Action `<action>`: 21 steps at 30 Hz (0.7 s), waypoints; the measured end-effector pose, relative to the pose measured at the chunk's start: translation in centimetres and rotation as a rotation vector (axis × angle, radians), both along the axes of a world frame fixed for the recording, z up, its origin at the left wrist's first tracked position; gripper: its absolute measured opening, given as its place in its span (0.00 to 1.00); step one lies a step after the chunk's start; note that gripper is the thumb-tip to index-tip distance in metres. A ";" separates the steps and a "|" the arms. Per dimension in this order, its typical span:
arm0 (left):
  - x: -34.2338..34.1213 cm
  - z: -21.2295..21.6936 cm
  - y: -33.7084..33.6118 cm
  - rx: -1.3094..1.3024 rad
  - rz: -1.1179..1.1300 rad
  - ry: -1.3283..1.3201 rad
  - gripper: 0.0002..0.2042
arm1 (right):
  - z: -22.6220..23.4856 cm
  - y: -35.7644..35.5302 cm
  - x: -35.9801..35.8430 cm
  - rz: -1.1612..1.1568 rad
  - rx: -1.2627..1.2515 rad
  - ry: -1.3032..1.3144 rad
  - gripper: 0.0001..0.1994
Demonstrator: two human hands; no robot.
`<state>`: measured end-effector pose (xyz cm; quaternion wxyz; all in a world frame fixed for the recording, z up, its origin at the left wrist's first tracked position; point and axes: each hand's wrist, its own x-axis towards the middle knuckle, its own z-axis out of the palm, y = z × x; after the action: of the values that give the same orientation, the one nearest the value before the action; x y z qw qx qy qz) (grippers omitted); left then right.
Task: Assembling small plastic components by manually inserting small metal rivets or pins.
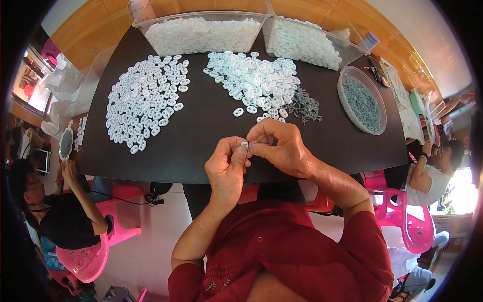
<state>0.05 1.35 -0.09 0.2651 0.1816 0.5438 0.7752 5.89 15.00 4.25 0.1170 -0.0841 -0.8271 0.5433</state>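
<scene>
Over the near edge of the dark table, my left hand (226, 165) pinches a small white plastic piece (245, 144) between thumb and fingers. My right hand (283, 147) meets it from the right, thumb and fingertips closed at the piece. Whatever sits in those right fingertips is too small to make out. Just beyond my hands lies a heap of white oval two-holed plastic pieces (254, 78), with a small pile of grey screws (305, 105) at its right edge. Farther left spreads another group of white oval pieces (143, 98).
Two clear bins (201, 19) (347, 43) of white pieces line the table's back. A round clear tub (343, 103) of grey screws stands right. One person (65, 211) works at the left; another person (425, 173) sits at the right. Pink chairs (108, 246) flank the table.
</scene>
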 end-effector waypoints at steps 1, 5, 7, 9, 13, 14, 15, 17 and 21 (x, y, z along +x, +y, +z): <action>0.3 -0.4 0.1 -0.009 0.053 0.087 0.03 | 0.0 -0.2 0.0 0.008 -0.029 0.019 0.04; 0.6 -0.7 0.4 -0.047 0.165 0.252 0.04 | -0.1 -0.9 -0.3 -0.033 -0.033 -0.022 0.03; 0.3 -0.3 0.1 -0.007 0.150 0.177 0.04 | -0.4 -1.0 -0.4 -0.069 -0.135 -0.044 0.06; -0.1 -0.2 0.0 0.033 0.136 0.102 0.05 | -0.7 -0.9 -0.6 -0.074 -0.037 0.013 0.06; -0.4 -0.5 -0.1 0.144 0.122 -0.014 0.06 | -1.1 -0.7 -0.9 -0.056 0.101 0.092 0.04; -0.3 -0.6 -0.1 0.155 0.123 -0.010 0.07 | -1.1 -0.7 -0.9 -0.053 0.103 0.091 0.04; -0.3 -0.6 -0.1 0.156 0.126 -0.012 0.07 | -1.0 -0.8 -0.9 -0.052 0.141 0.086 0.04; -0.2 -0.7 -0.1 0.166 0.141 -0.024 0.06 | -1.2 -1.0 -1.1 -0.047 0.176 0.081 0.03; -0.1 -0.8 -0.1 0.085 0.195 0.084 0.05 | -1.8 -1.1 -1.4 -0.061 0.286 0.171 0.02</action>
<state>-0.01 1.30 -0.90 0.1576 0.1712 0.5362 0.8114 4.49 13.89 2.43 0.2143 -0.0453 -0.8800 0.4214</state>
